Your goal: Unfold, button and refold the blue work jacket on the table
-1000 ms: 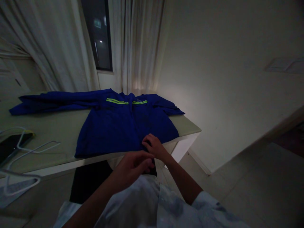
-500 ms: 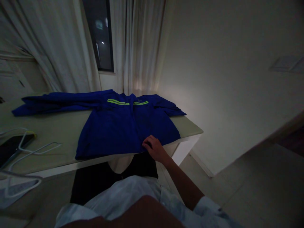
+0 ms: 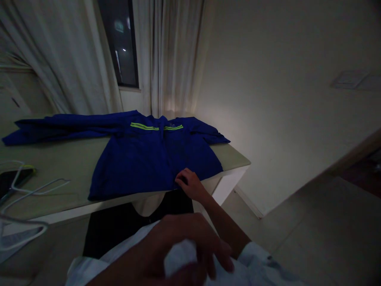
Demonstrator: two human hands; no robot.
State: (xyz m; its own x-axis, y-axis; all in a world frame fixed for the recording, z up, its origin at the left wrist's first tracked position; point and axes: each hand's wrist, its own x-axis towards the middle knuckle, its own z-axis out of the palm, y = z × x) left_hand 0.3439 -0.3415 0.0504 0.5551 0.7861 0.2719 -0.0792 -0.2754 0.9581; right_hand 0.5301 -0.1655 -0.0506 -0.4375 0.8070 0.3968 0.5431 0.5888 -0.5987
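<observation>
One blue jacket point(image 3: 139, 159), right hand point(image 3: 191, 186) pinching its near hem, left hand point(image 3: 183, 228) apart, loosely spread

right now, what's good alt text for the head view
A long-sleeved blue garment with yellow-green chest stripes lies spread on a pale-topped table, the person's right hand at its front edge. The left hand, blurred and loosely curled, is close to the camera. A white looped object, likely a hanger, and a dark phone-like slab show at left.
</observation>
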